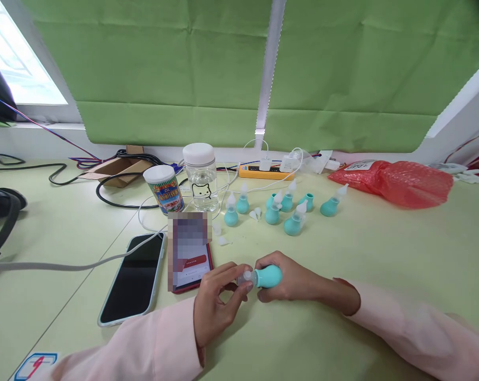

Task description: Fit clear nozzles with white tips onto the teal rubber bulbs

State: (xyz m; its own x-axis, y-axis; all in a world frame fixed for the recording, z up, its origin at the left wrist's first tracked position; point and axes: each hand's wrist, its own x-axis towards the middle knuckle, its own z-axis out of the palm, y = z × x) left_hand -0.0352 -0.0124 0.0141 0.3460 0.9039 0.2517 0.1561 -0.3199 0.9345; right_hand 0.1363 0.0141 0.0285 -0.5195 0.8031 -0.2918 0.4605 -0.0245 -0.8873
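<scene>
In my right hand point(281, 280) lies a teal squeeze bulb point(269, 276), its neck pointing left. My left hand point(223, 296) pinches a clear plastic tip point(245, 276) between thumb and fingers, right at the bulb's neck. Whether the tip is seated in the neck or only touching it, I cannot tell. Beyond the hands stand several teal bulbs with clear tips, among them one bulb point(292, 226) at the front and another tilted one point(330, 206) at the right. A bulb without a tip point(307, 201) stands behind them. Small loose white tips point(256, 214) lie among them.
Left of my hands are a phone with a lit screen point(190, 264) and a dark phone point(134, 278). Behind stand a clear jar point(202, 182), a printed tub point(166, 193) and an orange power strip point(259, 172). A red plastic bag point(402, 182) lies back right. Cables cross the left side.
</scene>
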